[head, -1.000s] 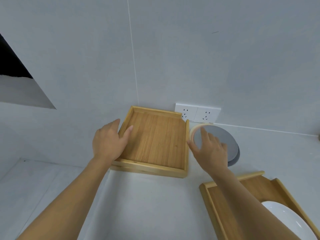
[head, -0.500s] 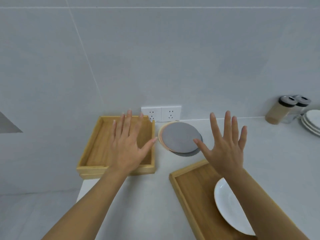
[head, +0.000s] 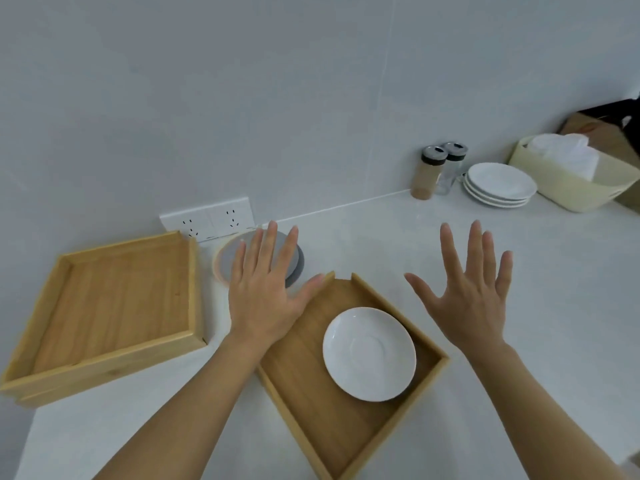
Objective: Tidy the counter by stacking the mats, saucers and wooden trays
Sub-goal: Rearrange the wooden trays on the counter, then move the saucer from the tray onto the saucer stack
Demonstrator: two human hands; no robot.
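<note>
A stack of wooden trays (head: 104,306) sits at the left on the white counter. Beside it, round mats (head: 225,261) in grey and peach lie piled under the wall socket. A second wooden tray (head: 349,441) lies in front of me, holding one white saucer (head: 369,353). Three white saucers (head: 498,183) are stacked at the back right. My left hand (head: 266,292) hovers open, fingers spread, over the mats and the near tray's corner. My right hand (head: 467,292) hovers open to the right of that tray, holding nothing.
Two spice jars (head: 438,171) stand by the wall next to the stacked saucers. A cream basket (head: 568,181) with white cloth sits at the far right. A double wall socket (head: 207,218) is behind the mats. The counter's left edge runs by the tray stack.
Both hands have let go of the left tray and mats and lifted with fingers spread. The view has swung right, bringing the near tray, its saucer and the back-right dishes into sight.
</note>
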